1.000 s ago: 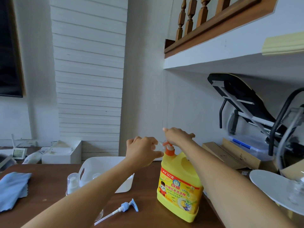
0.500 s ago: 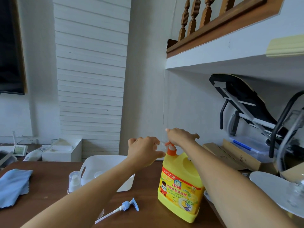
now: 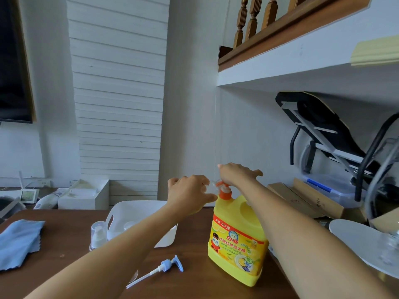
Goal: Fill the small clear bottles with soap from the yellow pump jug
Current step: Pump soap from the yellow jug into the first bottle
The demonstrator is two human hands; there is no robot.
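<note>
Hands barely shifted: right hand (image 3: 237, 175) presses jug pump (image 3: 225, 192); left hand (image 3: 187, 193) grips clear bottle (image 3: 211, 184) alongside.

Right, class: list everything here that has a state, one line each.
Jug: upright, pump fitted.
Right hand: open, resting on the pump.
Left hand: curled round a clear bottle beside the pump.
Loose pump: lying flat on the table.
Capped bottle: upright, cap on.
Cloth: rumpled.
</note>
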